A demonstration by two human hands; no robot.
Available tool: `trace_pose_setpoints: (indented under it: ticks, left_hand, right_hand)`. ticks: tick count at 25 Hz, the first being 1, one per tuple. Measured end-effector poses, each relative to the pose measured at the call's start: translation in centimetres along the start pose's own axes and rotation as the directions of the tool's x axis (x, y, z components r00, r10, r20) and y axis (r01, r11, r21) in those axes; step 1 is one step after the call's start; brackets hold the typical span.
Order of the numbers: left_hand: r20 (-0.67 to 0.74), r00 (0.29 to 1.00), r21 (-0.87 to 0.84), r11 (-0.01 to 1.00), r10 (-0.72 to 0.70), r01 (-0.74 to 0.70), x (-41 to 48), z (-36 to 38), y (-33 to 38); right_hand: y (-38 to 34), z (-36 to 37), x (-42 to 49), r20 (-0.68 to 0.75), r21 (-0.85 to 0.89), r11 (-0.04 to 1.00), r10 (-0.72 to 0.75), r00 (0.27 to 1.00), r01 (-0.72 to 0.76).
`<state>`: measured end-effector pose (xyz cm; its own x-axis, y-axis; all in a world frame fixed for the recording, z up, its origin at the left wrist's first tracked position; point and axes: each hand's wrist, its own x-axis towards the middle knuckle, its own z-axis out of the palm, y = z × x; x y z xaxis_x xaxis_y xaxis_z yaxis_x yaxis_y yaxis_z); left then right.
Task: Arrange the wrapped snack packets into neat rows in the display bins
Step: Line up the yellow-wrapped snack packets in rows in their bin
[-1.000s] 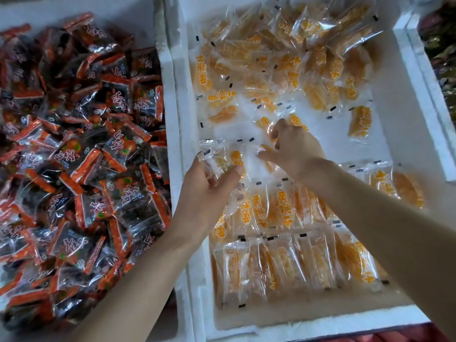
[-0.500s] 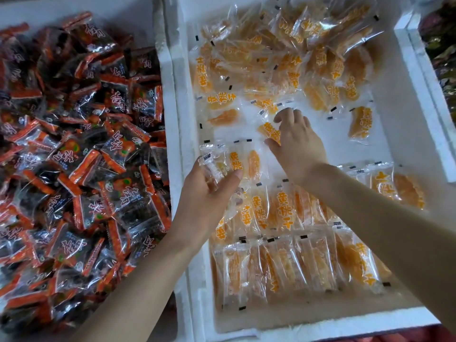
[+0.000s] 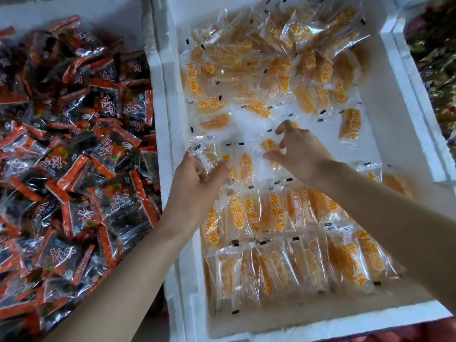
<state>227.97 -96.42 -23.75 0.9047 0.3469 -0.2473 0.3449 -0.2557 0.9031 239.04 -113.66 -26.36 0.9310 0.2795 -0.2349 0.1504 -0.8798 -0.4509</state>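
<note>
Now | left grip (image 3: 197, 186) holds clear packet (image 3: 203, 157) | right grip (image 3: 301, 154) pinches orange packet (image 3: 268, 145)

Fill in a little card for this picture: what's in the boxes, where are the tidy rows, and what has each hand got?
Middle box: white foam bin with orange snack packets
Tidy part: two neat rows at the near end
Next row: short row of a few packets just beyond them
Messy part: loose pile at the far end
Left box: red-and-black packets, all jumbled
Hands: left hand holds a clear packet; right hand pinches an orange packet by the short row
</note>
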Motion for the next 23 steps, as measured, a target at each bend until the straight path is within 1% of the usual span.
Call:
trace_pose_setpoints:
  ticks: [2, 3, 4, 6, 7, 8, 10, 12, 16, 18, 19, 20, 21, 22, 23]
  left_hand:
    - [0.003, 1.0, 0.013, 1.0, 0.019, -0.019, 0.3, 0.5, 0.2]
    - [0.011, 1.0, 0.023, 1.0, 0.017, -0.017, 0.4, 0.7, 0.4]
    - [0.022, 1.0, 0.032, 0.999, 0.007, -0.007, 0.5, 1.0, 0.7]
    - [0.034, 0.999, 0.063, 0.998, -0.011, 0.009, 0.8, 1.6, 1.4]
    - [0.036, 0.999, 0.075, 0.997, -0.014, 0.012, 0.9, 2.0, 1.7]
    - [0.042, 0.999, 0.076, 0.997, -0.014, 0.011, 1.1, 2.3, 1.9]
    - [0.049, 0.999, 0.076, 0.997, -0.014, 0.01, 1.4, 2.9, 2.2]
    - [0.074, 0.997, 0.054, 0.999, 0.001, -0.005, 1.5, 3.4, 2.3]
    - [0.069, 0.998, 0.096, 0.995, -0.002, -0.005, 1.8, 4.1, 2.5]
    - [0.082, 0.997, 0.093, 0.996, -0.012, 0.004, 1.9, 4.6, 2.7]
    - [0.09, 0.996, 0.088, 0.996, -0.016, 0.008, 2.1, 4.9, 2.7]
    - [0.095, 0.995, 0.087, 0.996, -0.023, 0.015, 2.1, 5.2, 3.0]
    - [0.094, 0.995, 0.091, 0.996, -0.027, 0.018, 2.3, 5.6, 3.2]
    - [0.095, 0.995, 0.075, 0.997, -0.017, 0.01, 2.4, 6.2, 3.5]
    - [0.106, 0.994, 0.047, 0.999, -0.003, -0.002, 2.5, 6.9, 3.9]
  right_hand:
    - [0.0, 0.3, -0.8, 0.052, 0.005, 1.0, -0.02, 0.998, 0.02]
    - [0.0, 0.3, -1.0, 0.051, -0.023, 0.999, -0.035, 0.998, 0.037]
    - [0.1, 0.1, -1.0, 0.021, -0.056, 0.997, -0.049, 0.999, 0.05]
    - [0.8, -0.3, -0.8, -0.11, -0.109, 0.992, -0.07, 0.991, 0.058]
    - [1.3, -0.6, -0.5, -0.169, -0.132, 0.991, -0.061, 0.984, 0.038]
    - [1.9, -0.7, -0.1, -0.197, -0.142, 0.99, -0.029, 0.98, 0.001]
    - [2.8, -0.9, 0.4, -0.16, -0.106, 0.992, 0.046, 0.986, -0.064]
    - [3.3, -0.9, 0.8, -0.112, -0.055, 0.996, 0.066, 0.992, -0.072]
    - [3.2, -0.9, -0.1, 0.021, 0.063, 0.998, 0.004, 1.0, -0.005]
    - [3.2, -0.9, -0.8, 0.071, 0.051, 0.998, -0.042, 0.997, 0.038]
    - [3.3, -1.2, -1.1, 0.057, 0.03, 0.998, -0.062, 0.996, 0.06]
    - [3.3, -1.5, -1.4, 0.011, 0.034, 0.997, -0.076, 0.997, 0.075]
    - [3.1, -2.0, -1.9, -0.054, 0.096, 0.992, -0.075, 0.996, 0.08]
    - [2.9, -2.5, -2.4, -0.101, 0.234, 0.969, -0.051, 0.994, 0.074]
    - [2.4, -3.1, -3.1, -0.1, 0.411, 0.909, -0.026, 0.995, 0.065]
